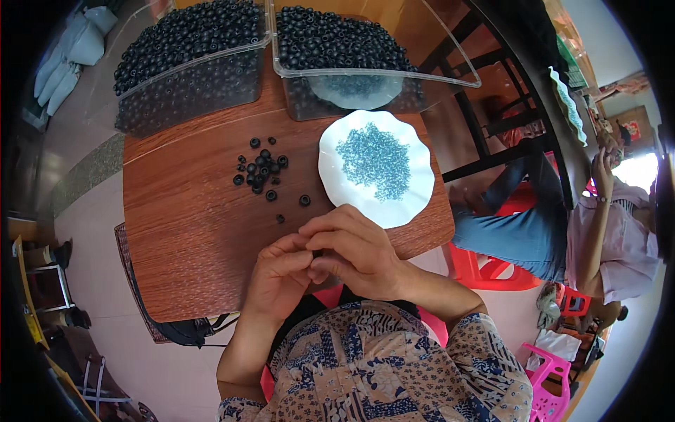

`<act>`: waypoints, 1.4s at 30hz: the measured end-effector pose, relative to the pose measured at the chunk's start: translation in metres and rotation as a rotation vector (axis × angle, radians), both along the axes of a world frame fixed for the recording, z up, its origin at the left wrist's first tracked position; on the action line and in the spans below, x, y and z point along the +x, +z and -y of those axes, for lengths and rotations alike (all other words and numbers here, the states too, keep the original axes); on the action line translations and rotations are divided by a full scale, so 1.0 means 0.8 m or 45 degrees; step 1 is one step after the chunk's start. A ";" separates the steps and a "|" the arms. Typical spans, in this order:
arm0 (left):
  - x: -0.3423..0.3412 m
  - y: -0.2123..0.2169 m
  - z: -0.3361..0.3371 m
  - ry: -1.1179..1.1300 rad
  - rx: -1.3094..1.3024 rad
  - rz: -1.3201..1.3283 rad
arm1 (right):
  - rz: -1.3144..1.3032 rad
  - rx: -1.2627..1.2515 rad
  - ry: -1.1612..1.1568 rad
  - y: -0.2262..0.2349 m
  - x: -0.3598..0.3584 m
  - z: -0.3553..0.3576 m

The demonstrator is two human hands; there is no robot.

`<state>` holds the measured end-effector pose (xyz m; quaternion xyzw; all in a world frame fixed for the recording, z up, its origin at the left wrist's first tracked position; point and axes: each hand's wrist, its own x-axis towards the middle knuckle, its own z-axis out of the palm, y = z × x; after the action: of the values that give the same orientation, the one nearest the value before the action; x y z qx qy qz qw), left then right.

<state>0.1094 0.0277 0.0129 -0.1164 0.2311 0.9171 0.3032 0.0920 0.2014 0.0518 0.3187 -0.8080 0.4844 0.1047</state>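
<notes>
1. Head view: the bare left hand (pixel 278 274) and bare right hand (pixel 358 250) meet, fingers bent narrow; a small, dark, mostly hidden bead-like piece (pixel 318 254) shows between their fingertips. Which hand grips it, I cannot tell.
2. Using both hands probably steadies something so tiny.
3. Just beyond, loose, round, black, holed beads (pixel 264 170) lie on the brown wood-grain table (pixel 190 246), likely for easy reach.
4. Beside them, a white scalloped plate (pixel 422 176) probably contains its tiny, translucent, bluish beads (pixel 376 162).
5. Farthest, clear plastic boxes (pixel 380 73) hold bulk black beads.
</notes>
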 end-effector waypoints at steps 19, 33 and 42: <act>0.000 -0.011 -0.004 -0.128 0.060 -0.262 | -0.190 0.678 -0.665 -0.027 -0.029 -0.078; 0.001 -0.014 -0.001 -0.107 0.081 -0.251 | -0.220 0.714 -0.577 -0.022 -0.031 -0.077; -0.001 -0.016 -0.001 -0.105 0.112 -0.268 | -0.314 0.672 -0.621 -0.023 -0.045 -0.078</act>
<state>0.1088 0.0284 -0.0003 0.0035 0.2258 0.9202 0.3196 0.0562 0.2642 0.0337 0.1889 -0.9385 0.1785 0.2275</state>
